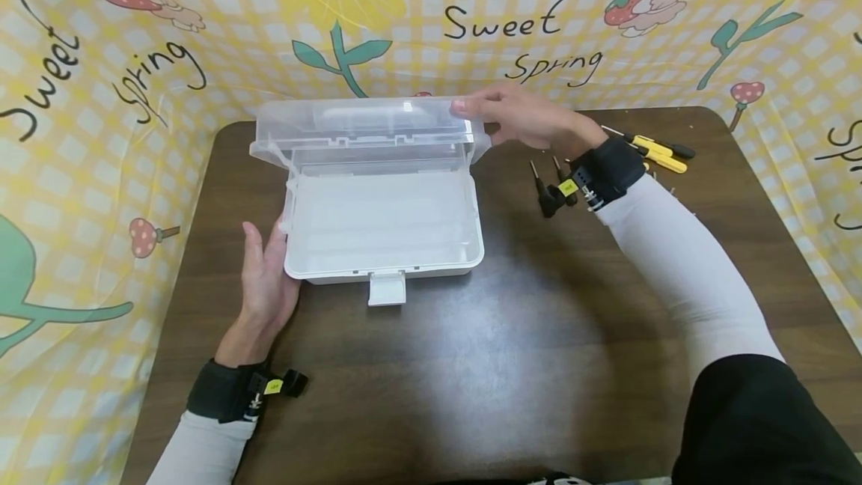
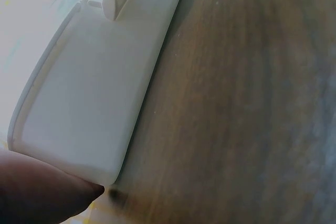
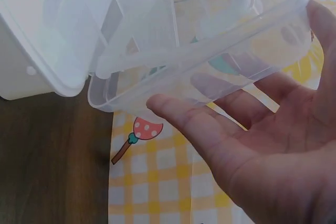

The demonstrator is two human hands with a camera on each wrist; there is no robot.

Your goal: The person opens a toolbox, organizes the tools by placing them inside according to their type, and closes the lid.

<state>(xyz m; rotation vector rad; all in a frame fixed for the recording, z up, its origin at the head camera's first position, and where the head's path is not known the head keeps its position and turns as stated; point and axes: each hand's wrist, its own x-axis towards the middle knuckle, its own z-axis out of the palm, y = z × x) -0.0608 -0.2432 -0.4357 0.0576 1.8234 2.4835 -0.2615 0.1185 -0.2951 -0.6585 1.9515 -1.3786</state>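
Note:
A white storage box (image 1: 384, 219) stands on the table with its clear lid (image 1: 364, 122) raised on the far side. The front latch (image 1: 387, 289) hangs down. At the box's left wall, my left hand (image 1: 266, 287) rests with straight fingers and its thumb up; in the left wrist view, one finger (image 2: 47, 190) touches the box's corner. My right hand (image 1: 532, 118) holds the lid by its right end. From the right wrist view, one fingertip (image 3: 157, 102) lies on the lid's outer wall, and other fingers reach behind it.
To the right lie tools with yellow and black handles (image 1: 663, 159) and dark tools with thin metal shafts (image 1: 535, 171), partly hidden by my right wrist and its camera. A patterned yellow cloth (image 1: 431, 51) stands behind the brown table (image 1: 471, 395).

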